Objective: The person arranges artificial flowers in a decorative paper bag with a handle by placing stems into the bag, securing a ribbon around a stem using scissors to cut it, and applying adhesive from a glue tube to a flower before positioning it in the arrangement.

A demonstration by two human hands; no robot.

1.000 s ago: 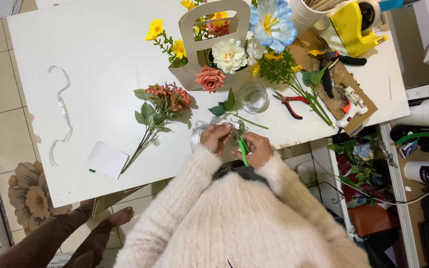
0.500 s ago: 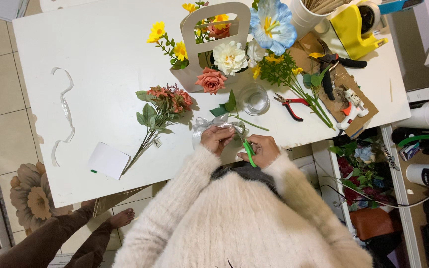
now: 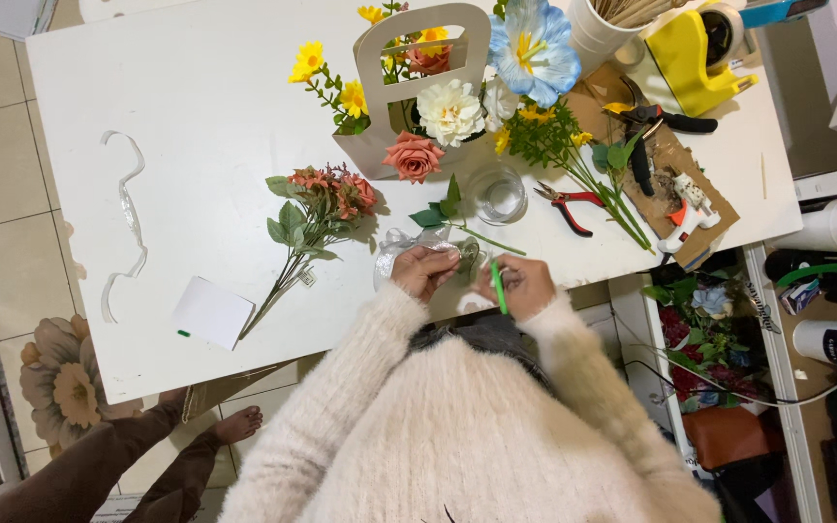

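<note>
My left hand (image 3: 423, 272) pinches a sheer silvery ribbon bow (image 3: 401, 246) at the table's near edge. Close beside it, my right hand (image 3: 523, 287) grips a green stem (image 3: 498, 287) that points up between the two hands. A leafy green sprig (image 3: 449, 210) lies just beyond my fingers. Both arms wear a fluffy cream sweater.
On the white table (image 3: 196, 116) stand a beige handled box of flowers (image 3: 417, 87), a small glass (image 3: 498, 195), red pliers (image 3: 567, 205), a loose pink bouquet (image 3: 320, 208), a white card (image 3: 211, 312), a ribbon strip (image 3: 126, 223), a glue gun (image 3: 687, 203) and a yellow tape dispenser (image 3: 695, 48).
Both hands have stayed at the table's near edge, working the bow and green stem with small finger movements. The view has shifted slightly.
</note>
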